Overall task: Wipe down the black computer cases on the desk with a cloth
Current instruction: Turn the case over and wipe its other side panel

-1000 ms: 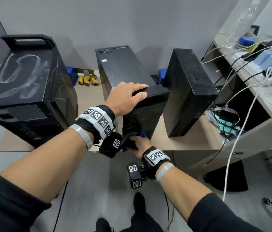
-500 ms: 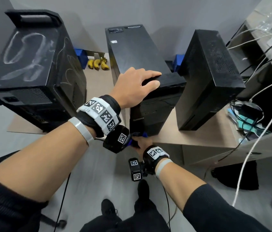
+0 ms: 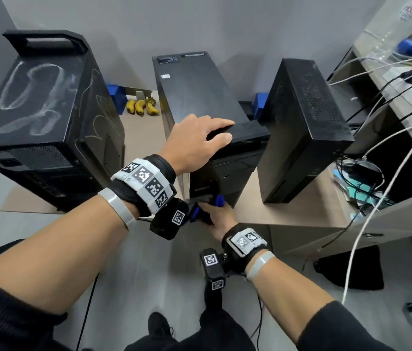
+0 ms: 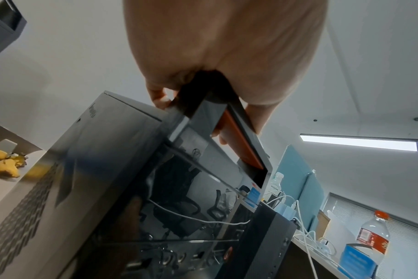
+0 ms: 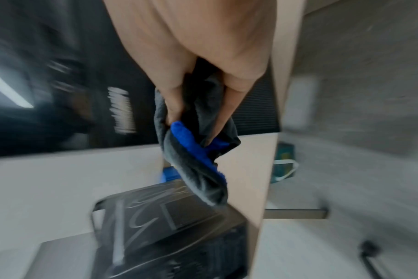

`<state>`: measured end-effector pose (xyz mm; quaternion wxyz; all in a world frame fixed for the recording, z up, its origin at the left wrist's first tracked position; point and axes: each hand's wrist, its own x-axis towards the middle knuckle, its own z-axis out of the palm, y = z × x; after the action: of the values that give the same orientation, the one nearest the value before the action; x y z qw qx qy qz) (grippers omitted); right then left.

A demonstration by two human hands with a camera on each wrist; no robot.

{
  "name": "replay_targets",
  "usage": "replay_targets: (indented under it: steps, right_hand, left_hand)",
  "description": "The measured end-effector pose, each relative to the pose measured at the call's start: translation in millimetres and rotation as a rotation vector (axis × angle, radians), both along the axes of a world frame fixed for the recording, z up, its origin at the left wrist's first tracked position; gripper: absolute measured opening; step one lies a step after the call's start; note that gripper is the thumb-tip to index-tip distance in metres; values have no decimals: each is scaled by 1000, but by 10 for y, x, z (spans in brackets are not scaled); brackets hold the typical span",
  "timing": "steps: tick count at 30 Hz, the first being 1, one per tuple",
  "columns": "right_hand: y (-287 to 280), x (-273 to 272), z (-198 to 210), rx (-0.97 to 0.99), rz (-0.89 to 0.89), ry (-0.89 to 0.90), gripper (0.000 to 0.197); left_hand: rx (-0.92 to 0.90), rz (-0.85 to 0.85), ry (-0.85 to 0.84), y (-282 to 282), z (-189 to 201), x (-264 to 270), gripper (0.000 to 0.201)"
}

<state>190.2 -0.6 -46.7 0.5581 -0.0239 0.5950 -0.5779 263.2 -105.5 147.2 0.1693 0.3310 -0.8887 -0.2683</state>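
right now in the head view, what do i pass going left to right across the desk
dusty case → bananas → middle case → right case

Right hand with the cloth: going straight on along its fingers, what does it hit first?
Most likely the lower front panel of the middle case; the right hand points at it, and the cloth it grips would touch first. Depth unclear, may already be touching.
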Motion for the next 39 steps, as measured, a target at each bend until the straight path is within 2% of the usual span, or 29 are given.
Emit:
replay_targets:
  steps: [2,5,8,10,13,16,19,21,23,25,28,31,32,34,37,39]
  right_hand:
    - [47,-220,257,-104,-33,19,26]
    - [131,-622,394,-141,-149,102,18]
    - [184,-875,154,-1,-148,167,20]
    - [191,-917,-116,139,-84,255,17]
    - [101,-909,-439,307,86,310,17]
    - [40,-798,-435,358,237,314,14]
    - [21,-668,-509,321,310,215,12]
    - [-16,-581,-636,334,263,169,8]
    - [-43,-457,-929,349,174,148,22]
    - [-46,-360,-1241,324,70,72,20]
    - [29,-201,-815,282,-138,-160,27]
    - [85,-284,-558,285,-296,-186,25]
    - [116,-305,-433,259,-332,-219,32]
    - [147,-416,-323,245,-409,-214,38]
    - [195,-515,-68,257,-457,-88,22]
    - [234,-576,9,220,-495,-80,20]
  left_hand:
    - [-1,1,-67,22,77,-21,59]
    - [-69,-2,-237,34,242,-118,46]
    - [-4,46,-311,46,324,-293,35]
    - [63,102,-322,100,320,-422,31]
    - [17,195,-328,183,264,-558,33]
    - [-18,268,-265,181,232,-592,50]
    - [69,283,-183,124,251,-553,57]
    - [86,301,-121,92,269,-455,56]
    - [74,300,-66,35,275,-299,54]
    - [73,287,-6,-28,291,-108,57]
    - [79,264,106,-128,363,110,56]
    - [137,251,236,-205,378,262,50]
    - [159,245,281,-231,362,302,49]
    - [208,232,368,-275,304,369,53]
    - [286,189,501,-338,209,441,68]
    - [309,168,550,-373,150,476,69]
